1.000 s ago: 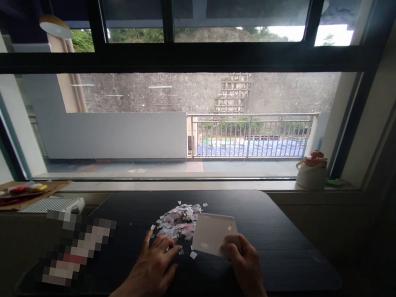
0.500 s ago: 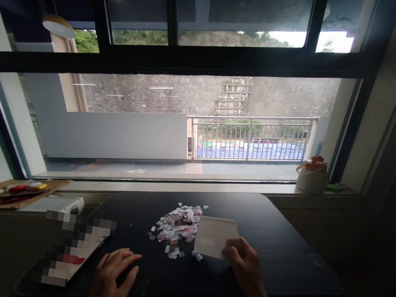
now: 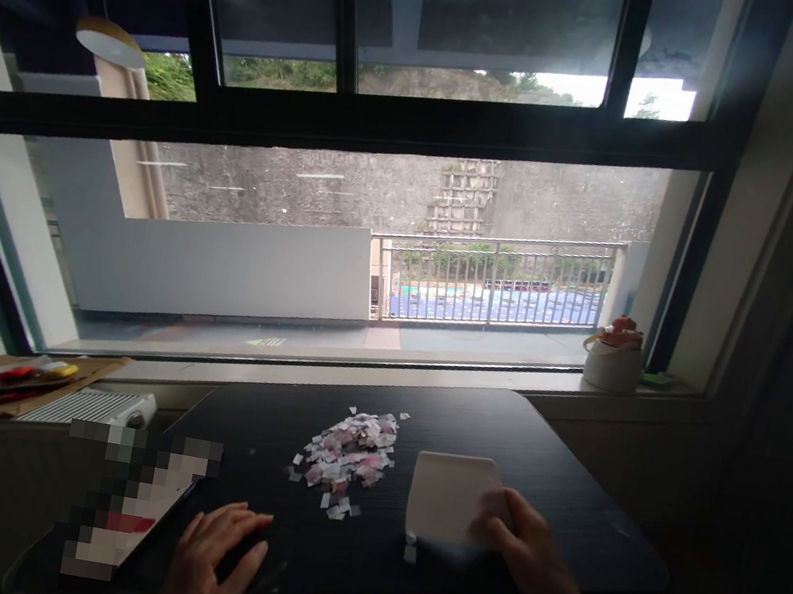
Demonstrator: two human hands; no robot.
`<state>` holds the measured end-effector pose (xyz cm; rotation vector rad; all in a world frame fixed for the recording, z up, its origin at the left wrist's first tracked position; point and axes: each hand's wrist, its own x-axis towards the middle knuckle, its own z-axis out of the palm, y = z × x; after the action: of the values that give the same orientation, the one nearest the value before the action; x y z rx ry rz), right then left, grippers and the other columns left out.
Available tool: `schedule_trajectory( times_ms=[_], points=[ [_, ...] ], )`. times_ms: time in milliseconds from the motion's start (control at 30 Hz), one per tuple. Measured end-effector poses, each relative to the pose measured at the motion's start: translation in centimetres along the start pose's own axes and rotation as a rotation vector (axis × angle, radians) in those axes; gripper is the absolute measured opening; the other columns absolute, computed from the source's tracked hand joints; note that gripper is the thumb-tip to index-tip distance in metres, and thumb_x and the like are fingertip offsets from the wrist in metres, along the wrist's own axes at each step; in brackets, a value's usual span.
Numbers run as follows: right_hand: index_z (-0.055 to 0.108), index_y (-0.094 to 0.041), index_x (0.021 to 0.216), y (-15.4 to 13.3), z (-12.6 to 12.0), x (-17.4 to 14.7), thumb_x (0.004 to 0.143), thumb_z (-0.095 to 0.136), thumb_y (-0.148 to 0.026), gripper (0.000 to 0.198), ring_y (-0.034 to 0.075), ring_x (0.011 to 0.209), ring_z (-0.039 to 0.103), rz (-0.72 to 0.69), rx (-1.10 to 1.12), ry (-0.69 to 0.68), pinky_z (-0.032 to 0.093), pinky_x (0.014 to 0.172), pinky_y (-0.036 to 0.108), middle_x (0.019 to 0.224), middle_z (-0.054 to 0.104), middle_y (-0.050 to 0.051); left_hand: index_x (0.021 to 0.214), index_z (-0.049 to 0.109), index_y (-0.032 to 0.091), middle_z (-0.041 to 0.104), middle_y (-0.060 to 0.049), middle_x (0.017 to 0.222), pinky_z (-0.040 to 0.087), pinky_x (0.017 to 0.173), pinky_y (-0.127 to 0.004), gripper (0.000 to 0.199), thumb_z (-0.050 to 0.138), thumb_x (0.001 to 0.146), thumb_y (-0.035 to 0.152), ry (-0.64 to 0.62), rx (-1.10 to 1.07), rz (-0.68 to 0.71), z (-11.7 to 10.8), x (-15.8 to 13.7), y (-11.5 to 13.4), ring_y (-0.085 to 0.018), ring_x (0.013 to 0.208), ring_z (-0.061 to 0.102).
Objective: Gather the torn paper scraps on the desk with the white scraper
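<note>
A pale, flat rectangular card or scraper [image 3: 450,497] is gripped at its right side by my right hand [image 3: 516,532], whose fingers are closed on it. Two small paper scraps [image 3: 410,551] lie at its lower left corner. Further left on the dark table [image 3: 544,504], a pile of small white and pinkish paper scraps [image 3: 355,452] is heaped, with loose bits around its edge. My left hand [image 3: 212,555] rests near the table's front edge, left of the pile, fingers apart with nothing in them.
A long object, blurred by pixels [image 3: 138,518], lies along the table's left side. Beyond it are a white radiator [image 3: 89,408] and brown paper [image 3: 102,372] carrying colourful items. On the window sill stands a white pot [image 3: 613,366] with an orange top.
My right hand has drawn the card right and toward me, away from the pile. Two scraps now sit beside its lower corner. The left hand stays nearly where it was.
</note>
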<state>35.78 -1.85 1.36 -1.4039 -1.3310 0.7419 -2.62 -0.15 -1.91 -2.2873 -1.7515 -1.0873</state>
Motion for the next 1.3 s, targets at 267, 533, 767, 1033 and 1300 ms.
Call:
schedule_trajectory(
  times_ms=[267,533,767,1033,1300],
  points=[
    [0.054,-0.018,0.066,0.6,-1.1,1.4,0.066,0.052,-0.032,0.014,0.016,0.063,0.053,0.003,-0.111,0.002,0.04,0.056,0.025,0.062,0.057,-0.001,0.088,0.07,0.031,0.072,-0.002,0.098,0.046,0.091,-0.051,0.037,0.05,0.07,0.057,0.004,-0.09,-0.074,-0.3,0.3,-0.1,-0.028,0.103,0.061],
    [0.057,-0.016,0.061,-0.1,-1.4,2.3,0.06,0.054,-0.021,0.006,0.01,0.053,0.047,0.018,-0.15,-0.186,0.032,0.048,0.021,0.056,0.056,-0.003,0.094,0.069,0.033,0.071,-0.001,0.103,0.044,0.095,-0.048,0.034,0.052,0.073,0.054,-0.069,-0.064,-0.051,-0.5,0.4,-0.8,-0.027,0.108,0.059],
    [0.062,-0.014,0.064,-0.8,-2.0,2.0,0.059,0.056,-0.019,0.01,0.012,0.057,0.053,0.027,-0.107,-0.278,0.037,0.051,0.021,0.061,0.063,-0.001,0.096,0.069,0.033,0.07,0.0,0.104,0.043,0.096,-0.047,0.034,0.053,0.073,0.052,-0.105,-0.065,-0.063,-0.4,0.4,-1.3,-0.027,0.11,0.058],
    [0.063,-0.013,0.067,-1.5,-2.3,1.2,0.059,0.056,-0.015,0.011,0.014,0.06,0.057,0.052,-0.043,-0.34,0.04,0.053,0.023,0.065,0.067,0.0,0.093,0.069,0.032,0.07,-0.001,0.103,0.032,0.103,-0.052,0.032,0.053,0.073,0.052,-0.034,-0.13,-0.099,0.1,0.1,-0.7,-0.028,0.111,0.056],
    [0.065,-0.013,0.071,-1.5,-2.8,0.4,0.061,0.056,-0.012,0.014,0.015,0.064,0.06,0.064,0.036,-0.434,0.042,0.056,0.022,0.069,0.068,0.0,0.093,0.069,0.033,0.071,-0.001,0.102,0.039,0.098,-0.049,0.035,0.053,0.071,0.054,-0.068,-0.064,-0.067,0.3,0.3,-1.6,-0.027,0.108,0.058]
  ],
)
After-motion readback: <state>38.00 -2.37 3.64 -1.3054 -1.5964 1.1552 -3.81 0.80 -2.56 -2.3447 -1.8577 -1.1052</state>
